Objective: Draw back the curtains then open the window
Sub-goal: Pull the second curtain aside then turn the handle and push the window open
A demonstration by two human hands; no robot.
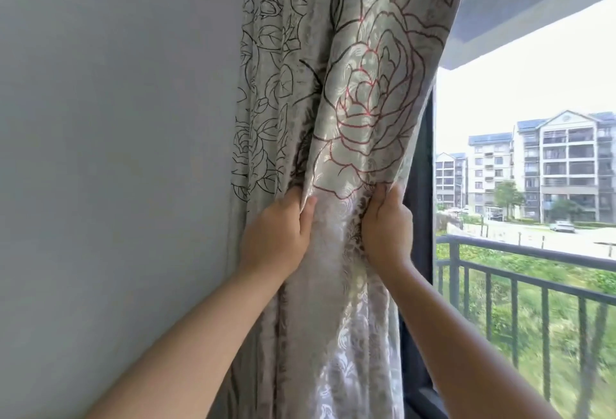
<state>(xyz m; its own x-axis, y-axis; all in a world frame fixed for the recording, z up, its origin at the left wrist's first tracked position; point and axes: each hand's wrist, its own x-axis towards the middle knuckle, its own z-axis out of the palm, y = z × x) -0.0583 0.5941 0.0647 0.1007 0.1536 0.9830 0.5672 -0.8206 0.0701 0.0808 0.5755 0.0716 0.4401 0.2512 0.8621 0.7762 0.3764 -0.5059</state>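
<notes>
Wall [116, 152]: left of the curtain [350, 85].
Window [526, 185]: right of the curtain.
Railing [520, 272]: outside, behind the window.
Hands: left hand [276, 235] and right hand [386, 228] on the curtain, side by side.

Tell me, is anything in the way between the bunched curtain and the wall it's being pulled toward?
Nothing visible. The left hand and right hand both grip the curtain, already gathered close to the bare wall on the left. No furniture or hook shows between the fabric and the wall. The window frame is uncovered on the right.
</notes>
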